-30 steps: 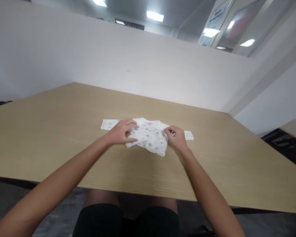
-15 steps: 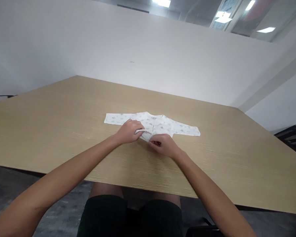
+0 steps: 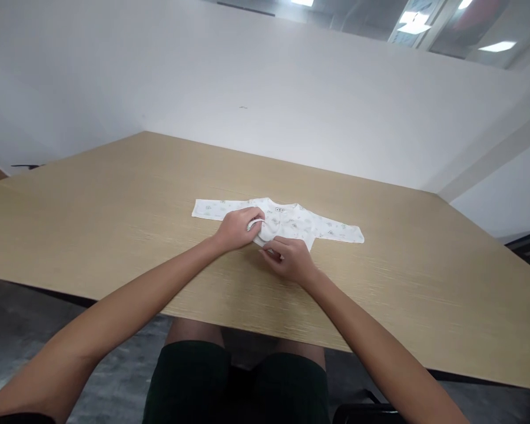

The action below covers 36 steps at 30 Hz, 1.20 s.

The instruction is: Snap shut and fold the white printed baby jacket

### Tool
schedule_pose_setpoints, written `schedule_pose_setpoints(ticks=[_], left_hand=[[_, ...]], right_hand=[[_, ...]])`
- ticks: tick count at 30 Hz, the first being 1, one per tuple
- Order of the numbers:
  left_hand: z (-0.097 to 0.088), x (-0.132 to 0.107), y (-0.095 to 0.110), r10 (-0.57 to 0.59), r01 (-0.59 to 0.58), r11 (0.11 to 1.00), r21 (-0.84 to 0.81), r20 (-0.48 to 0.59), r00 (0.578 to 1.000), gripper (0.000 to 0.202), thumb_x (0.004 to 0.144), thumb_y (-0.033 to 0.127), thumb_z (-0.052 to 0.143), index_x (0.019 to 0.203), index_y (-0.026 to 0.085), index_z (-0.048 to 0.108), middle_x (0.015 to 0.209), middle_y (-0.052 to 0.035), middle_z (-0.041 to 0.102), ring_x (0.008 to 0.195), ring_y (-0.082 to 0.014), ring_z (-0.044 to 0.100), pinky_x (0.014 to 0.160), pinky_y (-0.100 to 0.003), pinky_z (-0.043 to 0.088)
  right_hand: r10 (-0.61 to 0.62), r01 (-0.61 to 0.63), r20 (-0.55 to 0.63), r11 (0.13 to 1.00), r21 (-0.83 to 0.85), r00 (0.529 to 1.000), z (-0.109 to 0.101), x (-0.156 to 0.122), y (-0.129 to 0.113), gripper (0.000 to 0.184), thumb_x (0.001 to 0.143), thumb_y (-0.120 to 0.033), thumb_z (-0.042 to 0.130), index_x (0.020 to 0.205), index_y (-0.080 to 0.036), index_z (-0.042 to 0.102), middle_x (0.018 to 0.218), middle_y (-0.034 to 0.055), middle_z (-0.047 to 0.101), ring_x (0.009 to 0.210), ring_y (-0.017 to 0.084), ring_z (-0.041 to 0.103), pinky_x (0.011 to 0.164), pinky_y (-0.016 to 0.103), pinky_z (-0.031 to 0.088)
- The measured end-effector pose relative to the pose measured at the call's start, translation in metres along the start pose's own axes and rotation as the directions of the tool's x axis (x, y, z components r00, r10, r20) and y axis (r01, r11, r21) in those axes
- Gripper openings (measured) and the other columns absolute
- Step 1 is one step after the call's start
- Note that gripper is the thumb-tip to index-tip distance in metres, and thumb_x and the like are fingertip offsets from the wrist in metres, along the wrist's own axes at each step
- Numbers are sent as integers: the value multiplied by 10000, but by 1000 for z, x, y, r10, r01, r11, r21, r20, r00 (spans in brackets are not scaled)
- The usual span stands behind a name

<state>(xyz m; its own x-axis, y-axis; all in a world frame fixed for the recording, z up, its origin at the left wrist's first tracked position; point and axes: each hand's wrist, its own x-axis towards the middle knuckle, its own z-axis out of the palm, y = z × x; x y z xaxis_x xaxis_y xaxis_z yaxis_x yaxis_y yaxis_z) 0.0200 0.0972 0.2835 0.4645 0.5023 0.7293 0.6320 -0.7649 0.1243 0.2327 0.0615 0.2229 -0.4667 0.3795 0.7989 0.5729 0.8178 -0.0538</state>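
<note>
A small white long-sleeved baby shirt (image 3: pixel 295 222) with a faint print lies flat, its collar away from me and both sleeves stretched out sideways. My left hand (image 3: pixel 241 228) is closed on the front edge of the shirt, which curls up between thumb and fingers. Close by on the right, my right hand (image 3: pixel 288 257) has its fingers bent together at the lower hem. Its fingertips touch the cloth, but whether they pinch it is hard to see. Both hands cover part of the shirt's lower front.
The shirt rests on a wide wooden table (image 3: pixel 128 206), whose near edge runs just before my legs. Behind it stands a white wall (image 3: pixel 291 88) with glass above. A dark chair part (image 3: pixel 366 412) shows at the bottom right.
My left hand has lifted and curled the shirt's edge a little further. My right hand's fingers have shifted slightly left along the hem and loosened somewhat. The view has tilted slightly.
</note>
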Motion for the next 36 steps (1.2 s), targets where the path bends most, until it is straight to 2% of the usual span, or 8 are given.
schedule_pose_setpoints(ticks=[3,8,13,18,22,24,30,36], left_hand=[[-1,4,8,-60,46,990,-132,-102,993,118,912,259,575,951,194,665,932,-18,731,860,-173,655,809,-320,480],[-13,9,-2,-225,215,924,-317,5,974,362,990,492,535,906,175,689,889,-50,730,847,-191,654,768,-317,499],[-19,9,-36,-430,409,903,134,221,875,560,1048,519,305,1021,166,738,1231,-137,742,1159,-315,659,1020,-462,487],[-14,6,-48,-512,390,845,367,338,790,700,1073,504,160,1632,184,433,1741,-55,269,1637,-287,198,1331,-495,165],[-15,5,-60,-436,307,877,370,343,832,657,1067,488,216,1612,222,469,1722,-15,318,1619,-247,261,1332,-474,203],[-16,5,-64,-395,279,893,354,314,864,629,1055,483,273,1558,216,541,1686,-36,396,1589,-260,330,1316,-487,247],[-21,6,-33,-241,218,953,210,93,966,418,1007,417,451,1199,195,749,1380,-92,693,1307,-262,609,1154,-436,447],[-24,-1,14,130,-127,992,-28,223,966,295,981,448,584,850,207,693,934,-51,688,911,-202,626,870,-369,484]], right_hand=[[132,-124,70,987,-104,989,4,2,-9,228,1000,-332,588,932,-169,733,807,12,661,648,118,495,607,298,272],[234,-206,214,968,-145,948,5,6,-9,272,995,-354,625,1185,-210,758,926,41,691,788,174,572,654,306,302],[336,-320,229,942,-105,914,-4,9,-5,180,1000,-306,643,995,-151,734,975,67,700,852,187,592,715,315,337],[104,-171,458,980,106,883,-27,7,-2,106,973,-190,648,877,-148,661,867,34,647,791,147,529,747,291,376],[52,-282,685,932,227,726,-54,2,-5,129,963,-231,644,846,-183,672,752,-18,598,672,112,477,626,273,345],[51,-332,706,905,267,707,-63,1,-6,108,951,-238,652,876,-199,718,749,-24,609,669,105,481,619,268,350],[169,-368,485,861,351,858,-67,3,18,290,1004,-404,634,858,-167,719,716,-10,564,666,104,452,622,265,359],[128,-316,474,885,342,871,-59,-3,18,263,951,-370,709,791,-163,677,694,-14,558,646,104,466,616,263,356]])
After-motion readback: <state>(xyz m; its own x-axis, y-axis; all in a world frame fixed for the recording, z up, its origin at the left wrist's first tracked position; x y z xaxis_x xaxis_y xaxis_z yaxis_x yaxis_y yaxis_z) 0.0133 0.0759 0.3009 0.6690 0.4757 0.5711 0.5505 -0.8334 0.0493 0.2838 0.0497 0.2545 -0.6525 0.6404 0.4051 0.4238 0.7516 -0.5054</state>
